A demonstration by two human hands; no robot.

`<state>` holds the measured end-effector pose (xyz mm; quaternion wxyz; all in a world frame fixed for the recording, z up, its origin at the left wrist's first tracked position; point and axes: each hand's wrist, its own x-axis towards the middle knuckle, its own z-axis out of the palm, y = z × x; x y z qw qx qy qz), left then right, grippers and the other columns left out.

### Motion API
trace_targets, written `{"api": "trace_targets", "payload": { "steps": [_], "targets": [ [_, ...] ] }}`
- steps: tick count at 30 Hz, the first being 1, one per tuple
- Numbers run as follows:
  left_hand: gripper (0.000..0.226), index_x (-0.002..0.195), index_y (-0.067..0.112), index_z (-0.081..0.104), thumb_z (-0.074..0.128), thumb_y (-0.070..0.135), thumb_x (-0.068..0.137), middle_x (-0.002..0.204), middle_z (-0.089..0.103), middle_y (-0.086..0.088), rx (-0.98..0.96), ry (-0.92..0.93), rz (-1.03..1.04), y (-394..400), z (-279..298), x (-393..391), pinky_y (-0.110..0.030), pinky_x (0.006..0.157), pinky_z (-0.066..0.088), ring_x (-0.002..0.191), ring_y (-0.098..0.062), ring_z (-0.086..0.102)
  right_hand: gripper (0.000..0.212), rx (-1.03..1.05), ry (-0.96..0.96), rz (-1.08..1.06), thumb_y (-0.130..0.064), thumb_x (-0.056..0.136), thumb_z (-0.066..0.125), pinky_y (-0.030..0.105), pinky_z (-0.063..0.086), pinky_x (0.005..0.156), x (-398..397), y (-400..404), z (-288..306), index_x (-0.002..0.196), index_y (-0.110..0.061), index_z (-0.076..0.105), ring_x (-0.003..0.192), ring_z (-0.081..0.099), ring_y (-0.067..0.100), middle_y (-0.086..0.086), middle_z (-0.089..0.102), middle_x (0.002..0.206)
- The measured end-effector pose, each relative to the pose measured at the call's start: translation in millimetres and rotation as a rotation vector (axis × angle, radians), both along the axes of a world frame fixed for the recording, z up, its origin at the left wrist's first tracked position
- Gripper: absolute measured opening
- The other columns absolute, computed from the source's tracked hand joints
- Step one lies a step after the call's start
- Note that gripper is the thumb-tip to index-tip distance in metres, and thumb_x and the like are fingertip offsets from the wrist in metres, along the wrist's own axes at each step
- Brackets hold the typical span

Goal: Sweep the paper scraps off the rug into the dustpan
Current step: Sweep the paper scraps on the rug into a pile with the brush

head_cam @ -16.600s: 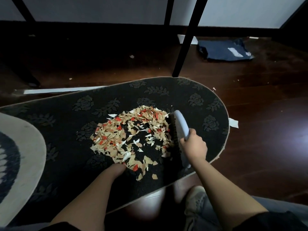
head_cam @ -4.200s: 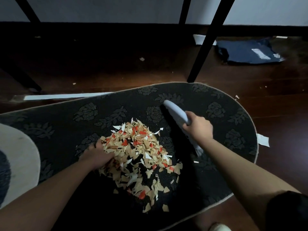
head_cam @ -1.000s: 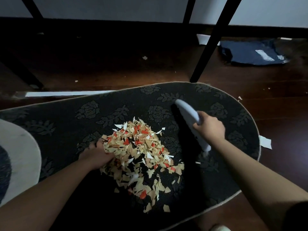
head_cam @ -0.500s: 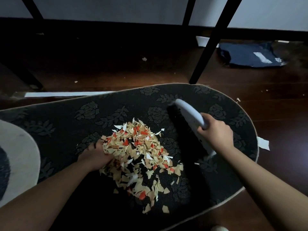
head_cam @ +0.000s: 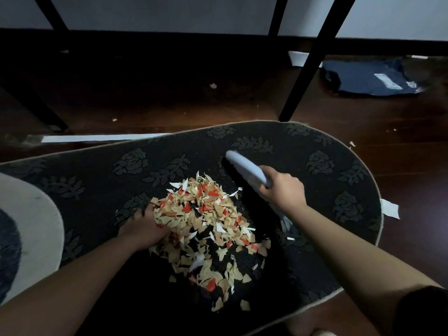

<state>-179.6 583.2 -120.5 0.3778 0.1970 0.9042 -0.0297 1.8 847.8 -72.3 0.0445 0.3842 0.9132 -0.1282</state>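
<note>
The right hand (head_cam: 282, 190) grasped a pale blue plastic hand brush (head_cam: 247, 171) just right of the heap of tan, red and white paper scraps (head_cam: 206, 229) on the dark flower-patterned rug (head_cam: 327, 170), placed to push it leftward. The left hand (head_cam: 143, 226) touched the heap's left edge, probably as a stop; its grip could not be told. No dustpan showed.

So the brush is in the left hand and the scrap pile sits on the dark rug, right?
Not quite. The head view shows the brush gripped in the right hand, not the left. The scrap pile does sit on the dark rug.
</note>
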Motion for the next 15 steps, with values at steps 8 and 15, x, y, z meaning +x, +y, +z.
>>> {"api": "trace_targets", "payload": {
  "steps": [8,15],
  "targets": [
    [0.091,0.154,0.023,0.001,0.050,0.061,0.087,0.160,0.011,-0.011,0.005,0.013,0.006,0.7,1.8,0.3,-0.041,0.113,0.030,0.144,-0.034,0.023,0.050,-0.009,0.105,0.028,-0.033,0.086,0.057,0.032,0.047,0.068,43.4,-12.9,25.6,0.133,-0.042,0.046,0.084,0.066,0.024,-0.001,0.070,0.094],
    [0.090,0.154,0.021,0.001,0.050,0.059,0.088,0.159,0.011,-0.012,0.006,0.012,-0.002,0.4,3.8,0.0,-0.040,0.111,0.030,0.143,-0.034,0.024,0.043,0.080,0.082,-0.258,-0.030,0.085,0.057,0.030,0.039,0.058,49.0,30.5,17.6,0.127,-0.028,0.053,0.080,0.064,0.034,0.011,0.068,0.093]
  ]
}}
